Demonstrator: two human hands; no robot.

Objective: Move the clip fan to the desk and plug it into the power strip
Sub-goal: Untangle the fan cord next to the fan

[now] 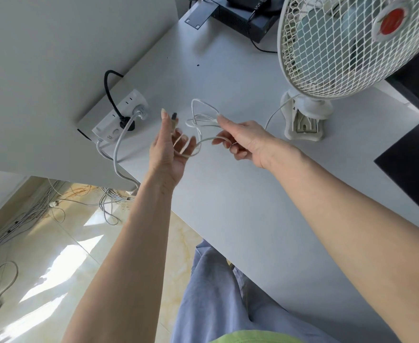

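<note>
White clip fan (347, 45) sits on the desk (228, 206) at upper right, so I untangle its cord (203, 120), my left hand (169, 149) gripping the plug (174, 117), my right hand (243, 139) pinching loops, power strip (119, 117) next.

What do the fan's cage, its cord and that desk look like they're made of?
The fan cage: probably white-coated wire or plastic, a thin mesh with a dull sheen. The cord: flexible white rubbery plastic that coils loosely between the left hand and right hand. The desk: likely pale grey laminate, smooth, matte, no visible grain.
</note>
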